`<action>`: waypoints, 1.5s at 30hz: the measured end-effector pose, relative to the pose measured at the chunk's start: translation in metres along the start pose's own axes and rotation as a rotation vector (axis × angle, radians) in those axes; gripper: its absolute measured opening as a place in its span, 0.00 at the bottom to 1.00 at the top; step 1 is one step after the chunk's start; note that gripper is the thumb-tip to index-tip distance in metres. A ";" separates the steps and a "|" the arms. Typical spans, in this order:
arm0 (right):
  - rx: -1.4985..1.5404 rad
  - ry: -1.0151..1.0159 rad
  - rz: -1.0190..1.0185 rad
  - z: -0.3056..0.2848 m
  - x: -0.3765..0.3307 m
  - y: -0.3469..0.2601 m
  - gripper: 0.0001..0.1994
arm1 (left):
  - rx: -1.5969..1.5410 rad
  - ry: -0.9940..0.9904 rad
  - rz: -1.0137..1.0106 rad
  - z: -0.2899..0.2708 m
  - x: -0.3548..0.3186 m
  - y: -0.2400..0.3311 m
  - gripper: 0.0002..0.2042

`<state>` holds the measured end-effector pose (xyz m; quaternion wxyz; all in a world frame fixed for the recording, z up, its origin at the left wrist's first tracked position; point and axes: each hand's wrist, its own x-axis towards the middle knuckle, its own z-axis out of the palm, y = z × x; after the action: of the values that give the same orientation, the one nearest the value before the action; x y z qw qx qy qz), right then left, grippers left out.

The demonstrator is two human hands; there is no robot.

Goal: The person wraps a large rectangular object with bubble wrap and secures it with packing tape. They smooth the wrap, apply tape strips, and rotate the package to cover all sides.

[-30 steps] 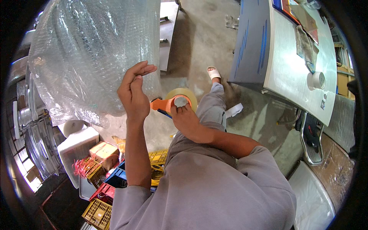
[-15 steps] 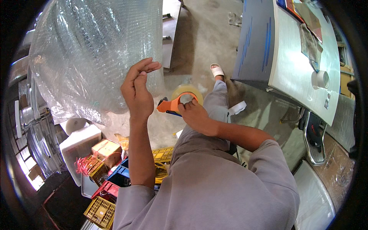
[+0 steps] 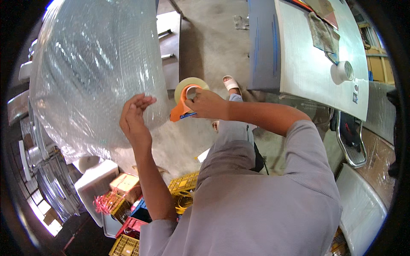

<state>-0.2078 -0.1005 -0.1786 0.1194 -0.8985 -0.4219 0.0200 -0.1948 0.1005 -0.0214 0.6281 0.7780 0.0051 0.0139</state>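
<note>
A large bundle wrapped in clear bubble wrap [image 3: 92, 68] fills the upper left. My left hand [image 3: 136, 120] presses flat against its lower right side, fingers together and pointing up. My right hand [image 3: 207, 103] grips an orange tape dispenser [image 3: 183, 106] loaded with a roll of clear tape [image 3: 190, 85], held just right of the bundle's edge and close to my left hand.
A grey table [image 3: 307, 64] with a cloth and a white tape roll [image 3: 341, 72] stands at the upper right. Small yellow, red and blue crates [image 3: 128, 213] and a white box [image 3: 96, 183] lie on the concrete floor below. Metal rims [image 3: 47, 187] are stacked at the left.
My right hand has lifted the tape dispenser up and toward the bundle's right edge. My left hand stays on the bubble wrap, shifted slightly.
</note>
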 end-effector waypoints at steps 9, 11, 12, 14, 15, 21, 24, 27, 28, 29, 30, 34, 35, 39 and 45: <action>0.124 0.144 -0.249 0.014 0.060 0.066 0.30 | 0.133 0.012 -0.143 0.008 0.002 0.010 0.21; 0.088 0.049 -0.210 0.010 0.075 0.082 0.30 | 0.197 0.023 -0.172 0.011 0.001 0.014 0.21; 0.069 0.001 -0.191 0.007 0.083 0.090 0.30 | 0.162 0.031 -0.191 0.012 0.002 0.014 0.21; 0.062 0.094 -0.141 0.005 0.096 0.120 0.30 | 0.182 0.047 -0.223 0.015 0.005 0.017 0.21; 0.056 0.142 -0.116 0.003 0.103 0.136 0.30 | 0.190 0.056 -0.236 0.016 0.006 0.018 0.21; -0.004 0.164 -0.091 -0.015 0.149 0.232 0.30 | 0.304 0.177 -0.355 0.029 0.007 0.028 0.21; -0.037 0.077 -0.097 -0.040 0.166 0.265 0.31 | 0.271 0.197 -0.405 0.021 0.002 0.021 0.20; -0.064 0.050 -0.118 -0.052 0.191 0.306 0.32 | 0.258 0.270 -0.479 0.028 0.007 0.030 0.20; -0.078 0.071 -0.128 -0.052 0.198 0.318 0.32 | 0.275 0.287 -0.498 0.030 0.009 0.034 0.21; -0.094 0.091 -0.139 -0.052 0.205 0.332 0.32 | 0.289 0.304 -0.518 0.033 0.011 0.036 0.21; -0.092 0.111 -0.158 -0.050 0.212 0.343 0.32 | 0.266 0.343 -0.498 0.035 0.011 0.035 0.22; -0.103 0.104 -0.254 -0.057 0.231 0.376 0.32 | 0.396 0.511 -0.582 0.046 0.015 0.036 0.23; -0.104 0.076 -0.285 -0.061 0.232 0.376 0.32 | 0.414 0.548 -0.587 0.049 0.016 0.034 0.23; -0.018 -0.018 -0.219 -0.065 0.244 0.398 0.31 | 0.470 0.677 -0.702 0.061 0.033 0.033 0.21; -0.088 0.159 -0.188 -0.079 0.272 0.472 0.27 | 0.816 0.228 -0.998 0.083 0.071 0.061 0.20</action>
<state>0.3339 -0.1987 -0.1931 0.1141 -0.8582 -0.4938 -0.0809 -0.1218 0.0088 0.0219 0.2090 0.8518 0.4370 -0.1997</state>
